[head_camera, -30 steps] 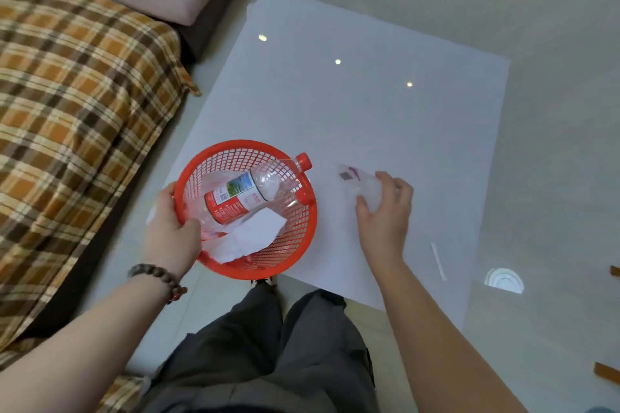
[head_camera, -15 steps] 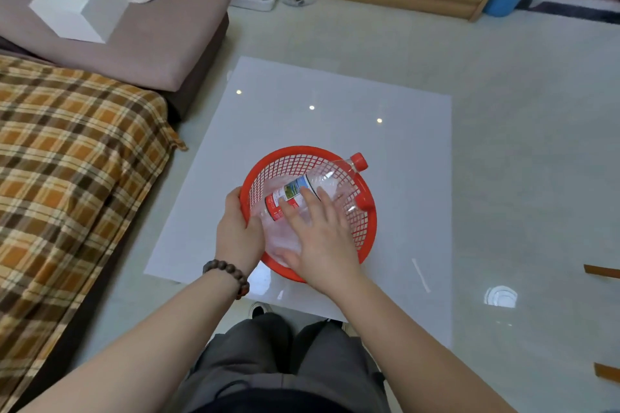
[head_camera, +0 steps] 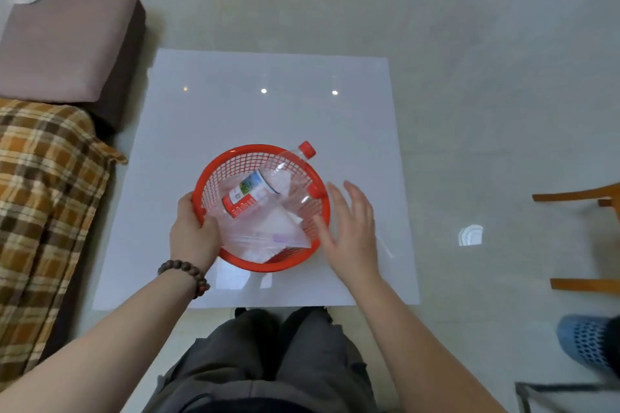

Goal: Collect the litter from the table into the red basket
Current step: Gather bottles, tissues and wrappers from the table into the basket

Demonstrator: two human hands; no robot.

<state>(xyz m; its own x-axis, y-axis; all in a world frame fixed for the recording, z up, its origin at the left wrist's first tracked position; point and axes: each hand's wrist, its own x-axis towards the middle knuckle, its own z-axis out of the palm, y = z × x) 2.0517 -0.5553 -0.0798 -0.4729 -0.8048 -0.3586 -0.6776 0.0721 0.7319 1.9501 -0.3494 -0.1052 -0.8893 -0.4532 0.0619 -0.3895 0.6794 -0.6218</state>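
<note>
Now left hand gripped round red plastic basket rim, steadying it on white counter. Right hand open, empty, beside basket; thin white strip lay near.

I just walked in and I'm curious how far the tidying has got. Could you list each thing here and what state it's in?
red basket: on the white table, gripped at its rim.
plastic bottle: capped, lying in the basket, neck over the rim.
clear plastic bag: crumpled inside the basket.
thin white strip: lying on the table, outside the basket.
left hand: closed on the basket rim.
right hand: open, empty, beside the basket.
</note>
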